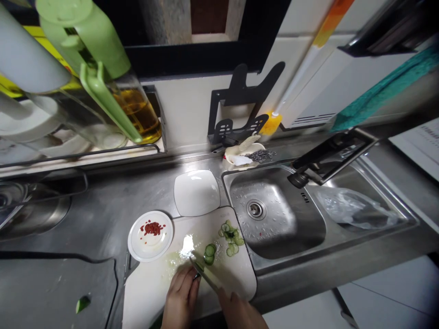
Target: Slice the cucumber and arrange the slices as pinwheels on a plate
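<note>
A white cutting board (147, 288) lies at the counter's front, wet in the middle. On it my left hand (181, 292) is closed over a cucumber piece, mostly hidden under the fingers. My right hand (240, 311) grips a knife (207, 277), its blade slanting up and left against the cucumber, beside my left fingertips. Just beyond the blade sits a short stack of cucumber slices (209, 253). More loose slices (232, 238) are heaped near the board's right edge.
A small white plate (133, 244) with red dried berries overlaps the board's left corner. Behind the board stands a square white plate (197, 194). To the right is a steel sink (281, 228) with a black faucet (308, 160). A cucumber end (82, 304) lies at left.
</note>
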{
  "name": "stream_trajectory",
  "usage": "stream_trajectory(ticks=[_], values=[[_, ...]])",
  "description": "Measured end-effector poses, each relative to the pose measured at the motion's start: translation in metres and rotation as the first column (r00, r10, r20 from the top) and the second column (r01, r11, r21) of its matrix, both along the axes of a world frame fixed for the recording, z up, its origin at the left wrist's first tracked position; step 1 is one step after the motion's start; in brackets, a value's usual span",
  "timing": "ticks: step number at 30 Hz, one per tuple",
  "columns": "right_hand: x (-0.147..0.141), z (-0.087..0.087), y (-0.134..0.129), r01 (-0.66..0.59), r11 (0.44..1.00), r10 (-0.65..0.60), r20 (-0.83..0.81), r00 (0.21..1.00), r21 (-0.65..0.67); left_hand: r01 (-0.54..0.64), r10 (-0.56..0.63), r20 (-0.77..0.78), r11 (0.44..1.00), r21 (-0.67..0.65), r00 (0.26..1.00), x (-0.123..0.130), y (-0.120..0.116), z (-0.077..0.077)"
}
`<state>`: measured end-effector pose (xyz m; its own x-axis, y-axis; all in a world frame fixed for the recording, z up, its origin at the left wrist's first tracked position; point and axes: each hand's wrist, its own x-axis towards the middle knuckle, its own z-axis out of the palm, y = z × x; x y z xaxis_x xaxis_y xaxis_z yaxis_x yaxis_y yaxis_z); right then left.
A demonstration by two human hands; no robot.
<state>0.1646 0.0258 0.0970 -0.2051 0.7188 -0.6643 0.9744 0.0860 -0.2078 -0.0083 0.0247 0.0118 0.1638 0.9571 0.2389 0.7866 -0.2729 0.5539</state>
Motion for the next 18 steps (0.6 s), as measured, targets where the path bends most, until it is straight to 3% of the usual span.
stream_trajectory(ticks=[10, 18], values=[[-0.006, -0.006, 0.011, 0.041, 0.998, -0.044, -0.072, 0.996, -0.046, 0.005, -0.005, 0.018, 0.999, -0.033, 1.0, -0.002, -0.001, -0.003], [-0.014, -0.026, 0.015, 0.009, 1.0, -0.011, -0.102, 0.995, -0.021, 0.003, -0.003, 0.006, 0.999, -0.034, 1.0, -0.002, -0.002, -0.006]])
